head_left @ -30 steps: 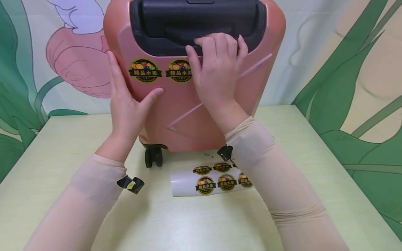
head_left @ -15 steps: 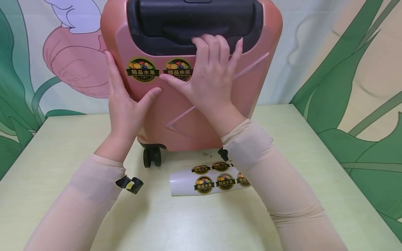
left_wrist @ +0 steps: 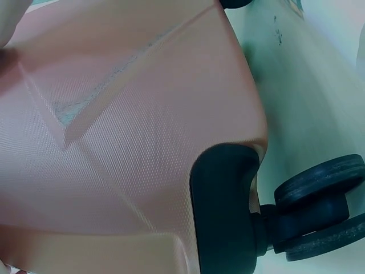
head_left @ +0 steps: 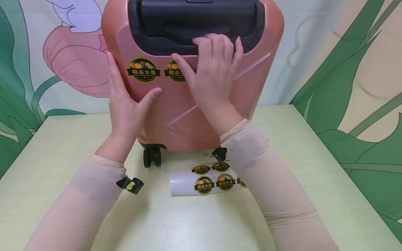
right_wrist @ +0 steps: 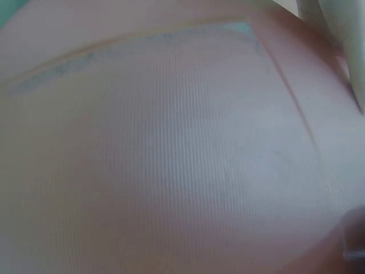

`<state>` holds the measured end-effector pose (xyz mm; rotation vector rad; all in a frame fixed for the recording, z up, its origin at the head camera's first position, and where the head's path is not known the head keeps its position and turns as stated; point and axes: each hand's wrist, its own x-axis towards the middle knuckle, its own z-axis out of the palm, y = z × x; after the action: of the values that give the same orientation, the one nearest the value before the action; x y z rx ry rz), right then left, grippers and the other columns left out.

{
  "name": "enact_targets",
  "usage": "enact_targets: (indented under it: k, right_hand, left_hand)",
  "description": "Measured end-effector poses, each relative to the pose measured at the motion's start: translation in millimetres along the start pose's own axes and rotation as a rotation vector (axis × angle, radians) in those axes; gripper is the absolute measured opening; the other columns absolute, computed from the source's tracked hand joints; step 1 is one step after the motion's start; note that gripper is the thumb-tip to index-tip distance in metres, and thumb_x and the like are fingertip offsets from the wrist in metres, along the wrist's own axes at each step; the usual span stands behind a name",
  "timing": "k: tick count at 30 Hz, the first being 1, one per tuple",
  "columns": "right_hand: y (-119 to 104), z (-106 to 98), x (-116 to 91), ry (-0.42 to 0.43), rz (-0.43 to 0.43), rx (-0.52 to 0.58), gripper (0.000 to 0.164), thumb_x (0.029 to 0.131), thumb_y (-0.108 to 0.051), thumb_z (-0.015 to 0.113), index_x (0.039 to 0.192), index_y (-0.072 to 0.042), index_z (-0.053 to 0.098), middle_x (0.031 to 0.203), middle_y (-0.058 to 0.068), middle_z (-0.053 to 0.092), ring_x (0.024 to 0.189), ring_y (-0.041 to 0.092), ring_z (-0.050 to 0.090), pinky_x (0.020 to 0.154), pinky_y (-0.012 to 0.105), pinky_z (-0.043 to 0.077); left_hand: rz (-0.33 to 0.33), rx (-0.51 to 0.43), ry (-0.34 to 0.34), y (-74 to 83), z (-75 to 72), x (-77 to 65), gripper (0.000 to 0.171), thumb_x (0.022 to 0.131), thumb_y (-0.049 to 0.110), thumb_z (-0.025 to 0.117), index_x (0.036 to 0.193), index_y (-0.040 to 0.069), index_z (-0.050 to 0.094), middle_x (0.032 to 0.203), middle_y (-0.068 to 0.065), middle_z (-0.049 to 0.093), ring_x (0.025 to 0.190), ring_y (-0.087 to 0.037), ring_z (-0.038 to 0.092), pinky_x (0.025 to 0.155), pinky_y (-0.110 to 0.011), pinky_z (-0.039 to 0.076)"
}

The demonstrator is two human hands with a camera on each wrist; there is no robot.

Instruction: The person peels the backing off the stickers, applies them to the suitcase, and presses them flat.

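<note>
A pink hard-shell suitcase (head_left: pixel 182 111) stands upright on the table, with a black handle panel (head_left: pixel 194 21) across its upper front. Below the panel are two round fruit stickers side by side; the left sticker (head_left: pixel 143 70) shows whole, the right sticker (head_left: pixel 174 71) is partly covered by my right hand (head_left: pixel 213 75). That hand's bent fingers rest on the panel's lower part, while its thumb lies across the right sticker's upper area. My left hand (head_left: pixel 125 104) rests against the suitcase's left edge, fingers extended along the side and thumb on the front.
A white sticker sheet (head_left: pixel 183 184) with several matching stickers lies before the suitcase, its right end hidden by my right sleeve. A black double wheel (head_left: pixel 152 157) meets the pale table (head_left: pixel 78 139). Behind hangs a cartoon-plant backdrop (head_left: pixel 342 69).
My right thumb swings left and down over the right sticker, then back up towards the panel's lower edge. Its other fingers stay on the panel; my left hand keeps its place.
</note>
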<state>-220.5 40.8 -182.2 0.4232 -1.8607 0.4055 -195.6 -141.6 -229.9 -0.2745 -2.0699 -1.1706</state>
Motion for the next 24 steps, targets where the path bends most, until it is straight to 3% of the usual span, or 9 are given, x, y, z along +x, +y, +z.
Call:
enact_targets:
  k: [4,9,12,16,22,24]
  right_hand:
    - [7.1,-0.1,-2.2,0.014,-0.052,0.002,0.048,0.095,-0.047,0.043,0.113,-0.005,0.059,0.111,0.011,0.056,0.114,0.026,0.043,0.110,0.043,0.009]
    - [13.4,2.6,-10.3,-0.025,-0.165,-0.076,0.080,0.082,-0.070,0.045,0.126,-0.003,0.050,0.124,0.013,0.050,0.121,0.028,0.037,0.109,0.048,0.007]
    - [16.9,3.2,-11.7,-0.020,-0.214,-0.095,0.084,0.081,-0.072,0.044,0.127,-0.002,0.049,0.125,0.014,0.048,0.121,0.029,0.037,0.109,0.048,0.007]
    - [21.6,2.8,-11.3,0.004,-0.255,-0.089,0.073,0.086,-0.064,0.046,0.127,-0.004,0.050,0.123,0.015,0.049,0.119,0.029,0.039,0.109,0.046,0.012]
    - [25.7,2.3,-8.6,0.042,-0.265,-0.055,0.042,0.098,-0.038,0.044,0.126,-0.009,0.057,0.119,0.013,0.053,0.116,0.028,0.042,0.108,0.042,0.017]
    - [27.6,1.2,-8.0,0.034,-0.276,-0.048,0.040,0.098,-0.035,0.043,0.127,-0.010,0.057,0.119,0.013,0.054,0.116,0.028,0.042,0.108,0.042,0.017]
  left_hand:
    - [0.006,-0.001,-0.003,0.0,0.9,-0.1,0.106,0.076,0.039,0.073,0.151,0.015,0.000,0.151,0.011,0.017,0.132,0.000,0.023,0.101,-0.020,0.031]
    - [0.013,0.004,0.005,-0.7,0.7,-0.5,0.106,0.077,0.039,0.073,0.151,0.015,0.001,0.149,0.010,0.021,0.130,0.000,0.027,0.100,-0.020,0.032]
    - [0.016,0.007,0.008,-0.6,0.1,-0.6,0.105,0.077,0.040,0.072,0.151,0.015,0.002,0.149,0.010,0.021,0.130,0.000,0.026,0.100,-0.020,0.032]
    - [0.017,0.006,0.007,-0.7,-0.1,-0.3,0.106,0.076,0.041,0.072,0.151,0.014,0.002,0.150,0.010,0.020,0.131,0.000,0.025,0.101,-0.019,0.031]
    - [0.010,0.004,0.006,-0.8,0.0,-0.7,0.106,0.076,0.041,0.073,0.151,0.014,0.002,0.151,0.011,0.018,0.131,0.000,0.025,0.101,-0.019,0.031]
    - [0.008,0.006,0.007,-0.8,0.3,-0.5,0.106,0.076,0.041,0.073,0.151,0.014,0.002,0.151,0.011,0.018,0.131,0.000,0.025,0.101,-0.019,0.031]
